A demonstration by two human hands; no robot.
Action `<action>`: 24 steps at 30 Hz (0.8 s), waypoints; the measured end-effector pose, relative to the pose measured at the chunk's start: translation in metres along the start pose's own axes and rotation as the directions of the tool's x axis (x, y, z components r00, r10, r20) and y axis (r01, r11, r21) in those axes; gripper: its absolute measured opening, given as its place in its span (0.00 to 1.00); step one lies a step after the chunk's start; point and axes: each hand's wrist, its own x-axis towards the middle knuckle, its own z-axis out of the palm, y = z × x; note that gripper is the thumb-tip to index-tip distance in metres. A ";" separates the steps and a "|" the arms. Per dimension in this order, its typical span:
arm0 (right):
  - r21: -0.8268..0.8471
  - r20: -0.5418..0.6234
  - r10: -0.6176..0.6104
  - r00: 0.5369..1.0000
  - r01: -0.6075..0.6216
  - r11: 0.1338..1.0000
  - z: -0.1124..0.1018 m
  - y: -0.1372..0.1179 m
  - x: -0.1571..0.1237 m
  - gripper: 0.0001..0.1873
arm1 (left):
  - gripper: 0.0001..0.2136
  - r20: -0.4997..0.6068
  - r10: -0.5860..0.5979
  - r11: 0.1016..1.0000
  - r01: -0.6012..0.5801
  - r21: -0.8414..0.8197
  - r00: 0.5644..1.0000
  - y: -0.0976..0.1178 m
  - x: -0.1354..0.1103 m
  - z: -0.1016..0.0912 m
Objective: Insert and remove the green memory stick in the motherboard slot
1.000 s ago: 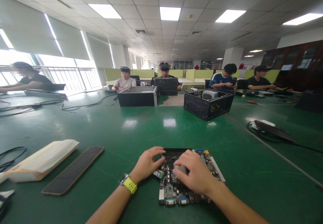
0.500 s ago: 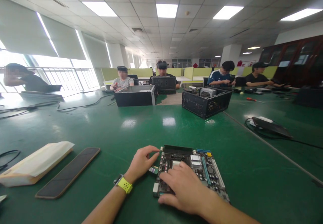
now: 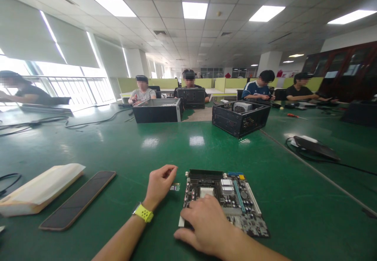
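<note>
L to R on our green counter [image 3: 132, 147]: a black cable [image 3: 17, 177] at the far L edge, then a pale packet [image 3: 44, 188] lying flat, & a dark phone [image 3: 78, 201] just beside it. Well back, a black PC case [image 3: 157, 112]. Nearer us, our L hand [image 3: 160, 184], w/ a yellow-strapped watch [image 3: 143, 213] at its wrist; its fingers are curled nearly closed. A small green card [image 3: 176, 187] shows just past them, partly hidden; can't tell if they've hold of it. Next, our R hand [image 3: 207, 223], palm-down over the near L part of the circuit board [image 3: 231, 205], fingers slightly bent, thumb well apart; undersides hidden, so can't tell if they grip. The board lies flat, R of the card. Farther back, an open case [image 3: 226, 120], then an orange-handled screwdriver [image 3: 292, 115] & a flat black slab [image 3: 316, 148].
</note>
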 end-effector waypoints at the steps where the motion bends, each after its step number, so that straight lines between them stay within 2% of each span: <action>1: -0.004 0.002 0.003 1.000 -0.003 1.000 0.001 0.000 -0.001 0.25 | 0.13 0.005 0.002 1.000 -0.002 0.001 1.000 0.001 0.000 0.000; 7: -0.025 0.020 0.049 0.999 -0.048 0.999 0.004 -0.007 -0.003 0.20 | 0.13 0.000 0.007 1.000 -0.007 0.005 1.000 0.002 0.000 0.000; 10: -0.036 -0.010 0.145 0.989 -0.145 0.989 0.003 0.000 -0.003 0.19 | 0.13 -0.006 0.006 1.000 -0.006 0.010 1.000 0.002 -0.001 -0.001; 12: -0.056 -0.031 0.245 0.969 -0.246 0.968 0.001 0.014 -0.001 0.17 | 0.13 -0.003 0.002 1.000 -0.001 0.012 1.000 0.002 -0.001 -0.002; 15: -0.060 -0.049 0.418 0.907 -0.420 0.905 -0.004 0.050 0.004 0.13 | 0.14 0.014 0.003 1.000 -0.003 0.010 1.000 0.002 -0.001 -0.002; 20: -0.015 -0.095 0.668 0.738 -0.672 0.740 -0.015 0.120 0.007 0.14 | 0.14 0.066 0.017 1.000 -0.018 0.016 0.998 0.001 -0.002 -0.003; 22: -0.006 -0.114 0.697 0.708 -0.702 0.712 -0.018 0.136 0.005 0.14 | 0.14 0.089 0.024 1.000 -0.025 0.013 0.996 0.001 -0.001 -0.003; 24: 0.000 -0.115 0.689 0.715 -0.694 0.720 -0.019 0.140 0.002 0.12 | 0.13 0.112 0.042 0.999 -0.043 0.013 0.993 0.002 0.000 -0.003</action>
